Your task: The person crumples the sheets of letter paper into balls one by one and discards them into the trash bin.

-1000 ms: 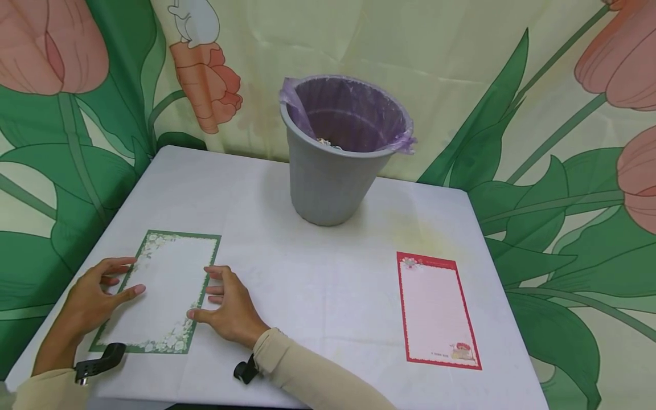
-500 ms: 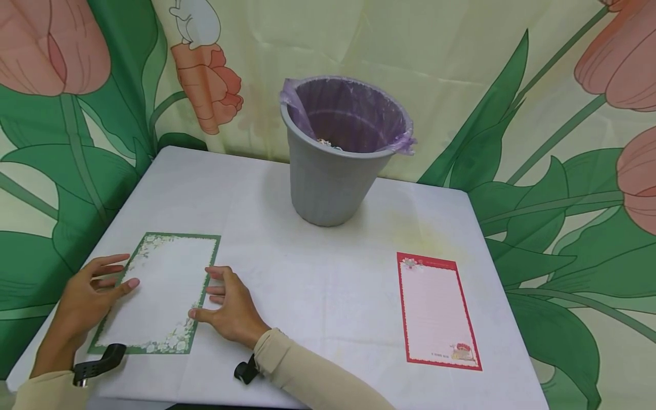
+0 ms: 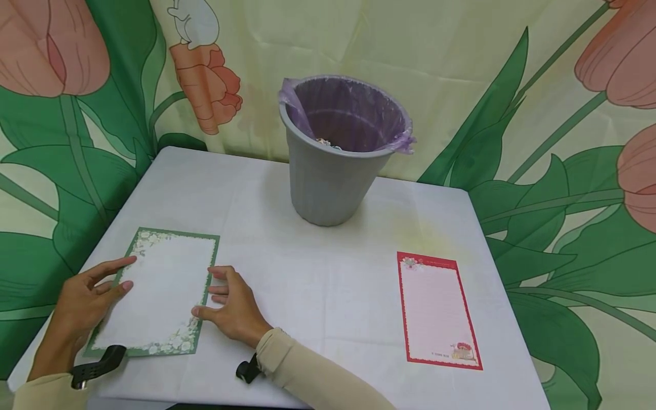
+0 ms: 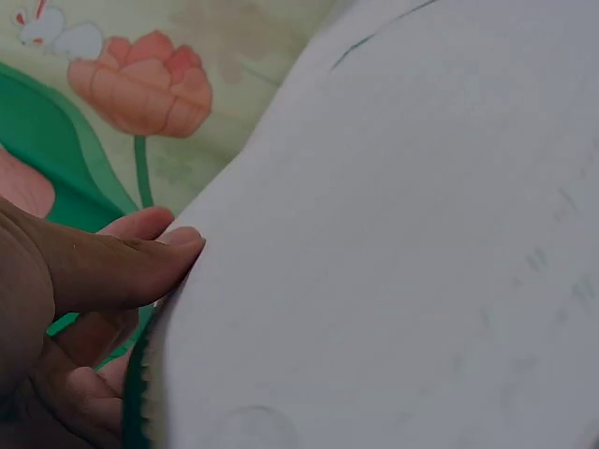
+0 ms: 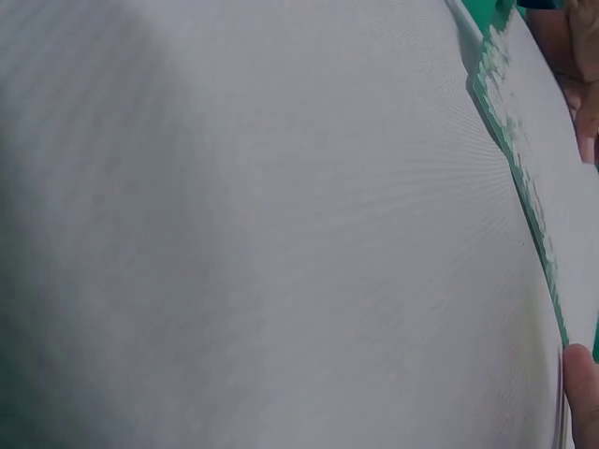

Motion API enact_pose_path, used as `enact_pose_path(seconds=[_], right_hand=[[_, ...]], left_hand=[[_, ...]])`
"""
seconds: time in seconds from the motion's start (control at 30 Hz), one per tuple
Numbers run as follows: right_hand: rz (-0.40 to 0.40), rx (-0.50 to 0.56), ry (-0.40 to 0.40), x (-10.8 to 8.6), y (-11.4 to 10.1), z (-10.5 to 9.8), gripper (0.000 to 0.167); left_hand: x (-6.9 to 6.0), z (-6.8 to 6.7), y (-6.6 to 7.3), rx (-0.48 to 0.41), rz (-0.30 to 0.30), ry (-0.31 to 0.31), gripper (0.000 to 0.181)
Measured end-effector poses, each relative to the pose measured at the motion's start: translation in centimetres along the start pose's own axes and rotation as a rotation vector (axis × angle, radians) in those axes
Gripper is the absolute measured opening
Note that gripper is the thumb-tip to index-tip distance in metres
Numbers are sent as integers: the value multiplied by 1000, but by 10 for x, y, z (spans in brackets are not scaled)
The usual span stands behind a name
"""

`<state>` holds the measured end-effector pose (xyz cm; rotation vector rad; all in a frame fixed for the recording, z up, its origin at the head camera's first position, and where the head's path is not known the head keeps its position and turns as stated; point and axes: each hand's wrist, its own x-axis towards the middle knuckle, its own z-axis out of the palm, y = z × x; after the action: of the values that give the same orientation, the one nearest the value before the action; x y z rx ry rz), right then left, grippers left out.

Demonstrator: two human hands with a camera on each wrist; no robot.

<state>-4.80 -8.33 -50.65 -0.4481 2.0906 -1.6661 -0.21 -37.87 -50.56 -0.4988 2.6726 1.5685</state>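
A sheet of green-bordered letter paper [image 3: 164, 285] with white flowers in its corners is held at both long sides, just over the left part of the table. My left hand [image 3: 84, 302] grips its left edge, thumb on top; the other fingers are partly hidden. In the left wrist view the thumb [image 4: 140, 267] lies along that edge. My right hand [image 3: 236, 310] holds the right edge, its thumb over the border and its fingers bent at the side. The right wrist view shows just one fingertip [image 5: 582, 388] at the sheet's border.
A grey bin [image 3: 330, 185] with a purple liner [image 3: 353, 114] and some scraps inside stands at the back middle. To the right lies a red-bordered sheet of letter paper [image 3: 438, 310]. A white cloth covers the table [image 3: 307, 319], with a printed curtain [image 3: 435, 68] behind it.
The green-bordered sheet has shifted and turned slightly, its upper-left and lower corners moving outward. My left hand has moved a little left, closing on its edge. The bin and red-bordered sheet stay put.
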Motion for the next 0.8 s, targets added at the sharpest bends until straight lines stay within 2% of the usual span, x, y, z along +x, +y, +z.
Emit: enact_pose_path(seconds=[0.2,0.4,0.5,0.6,0.8], right_hand=[[8,15,38,-1,0,-4,69],[21,53,58,0,4,-7,65],[12,79,50,0,4,-9,64],[-4,119,31,0,4,-12,61],[-21,178,9,-1,2,-18,51]], left_hand=[[-5,0,9,-75,27,-4,53],[-9,0,21,-131,132,49,55],[-11,1,26,-203,167,63,55],[-13,3,30,-289,171,64,56],[-16,12,32,-424,120,71,58]])
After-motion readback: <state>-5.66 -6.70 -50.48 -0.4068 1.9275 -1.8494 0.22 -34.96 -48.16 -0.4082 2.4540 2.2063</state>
